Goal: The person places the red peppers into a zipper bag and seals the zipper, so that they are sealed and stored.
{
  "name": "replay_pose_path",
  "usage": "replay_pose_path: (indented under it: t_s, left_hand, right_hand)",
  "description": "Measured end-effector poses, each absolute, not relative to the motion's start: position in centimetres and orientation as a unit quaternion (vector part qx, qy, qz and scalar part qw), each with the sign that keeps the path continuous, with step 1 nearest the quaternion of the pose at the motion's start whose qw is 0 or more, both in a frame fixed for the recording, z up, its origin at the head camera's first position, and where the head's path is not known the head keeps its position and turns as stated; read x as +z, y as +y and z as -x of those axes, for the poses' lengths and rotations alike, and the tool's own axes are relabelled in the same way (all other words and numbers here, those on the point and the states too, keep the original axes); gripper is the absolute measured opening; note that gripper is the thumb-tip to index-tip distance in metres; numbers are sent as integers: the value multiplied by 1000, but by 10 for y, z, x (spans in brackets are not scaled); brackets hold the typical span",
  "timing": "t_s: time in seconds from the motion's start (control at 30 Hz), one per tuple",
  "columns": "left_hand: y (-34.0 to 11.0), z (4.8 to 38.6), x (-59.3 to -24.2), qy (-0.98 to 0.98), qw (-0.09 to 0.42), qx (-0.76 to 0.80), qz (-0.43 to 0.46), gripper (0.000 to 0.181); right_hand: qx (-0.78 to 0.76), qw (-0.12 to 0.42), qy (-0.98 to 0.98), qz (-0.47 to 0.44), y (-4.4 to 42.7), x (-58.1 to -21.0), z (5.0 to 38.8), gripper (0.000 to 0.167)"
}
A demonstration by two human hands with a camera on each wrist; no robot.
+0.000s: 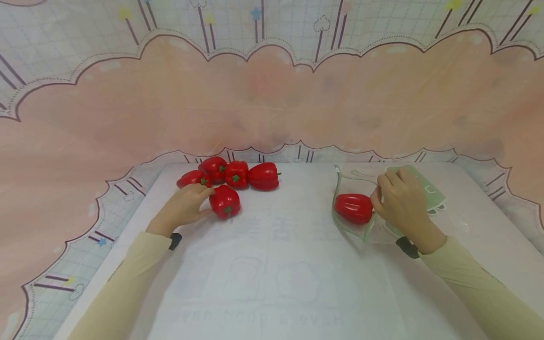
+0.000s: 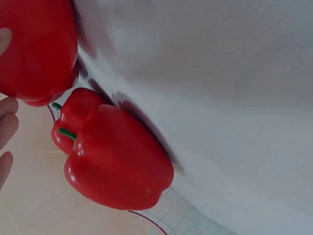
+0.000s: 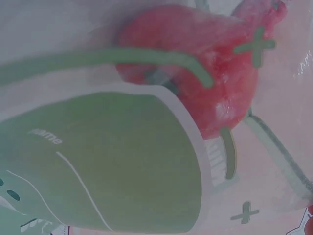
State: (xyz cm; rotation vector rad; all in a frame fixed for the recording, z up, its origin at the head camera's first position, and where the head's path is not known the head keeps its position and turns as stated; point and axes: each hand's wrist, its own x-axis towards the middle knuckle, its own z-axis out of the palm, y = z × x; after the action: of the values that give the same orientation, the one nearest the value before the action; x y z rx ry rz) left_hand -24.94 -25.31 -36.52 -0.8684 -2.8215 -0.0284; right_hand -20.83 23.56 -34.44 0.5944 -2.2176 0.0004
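Note:
At the left of the head view, my left hand (image 1: 184, 205) has its thumb and fingers around the side of a red bell pepper (image 1: 225, 202). Fingertips (image 2: 7, 122) show beside that pepper in the left wrist view. My right hand (image 1: 401, 200) pinches the rim of a clear plastic bag (image 1: 351, 232) with green edging and a green print. Another red bell pepper (image 1: 353, 208) lies at the bag's mouth, its stem toward the right hand. Through the bag's film, the right wrist view shows blurred red (image 3: 195, 44) behind the green print (image 3: 122, 156).
Behind the left hand, several more red bell peppers (image 1: 236, 174) sit close together near the table's far edge. White sheeting with faint printing covers the table (image 1: 272, 264). A patterned pink curtain (image 1: 272, 104) hangs behind and around it.

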Motion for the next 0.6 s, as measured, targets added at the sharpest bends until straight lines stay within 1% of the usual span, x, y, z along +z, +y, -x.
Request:
replay_pose_path:
  t_s: [0.3,0.43,0.6]
  left_hand:
    - [-245,252,-365,-930,120,21,348,53]
    - [-240,254,-364,-925,106,31,363,56]
    - [-237,255,-360,-927,75,44,364,61]
  right_hand:
    - [-2,404,-885,-232,235,-345,208,14]
    - [-4,405,-884,-234,235,-345,208,14]
    - [-7,408,-881,-238,235,-345,209,13]
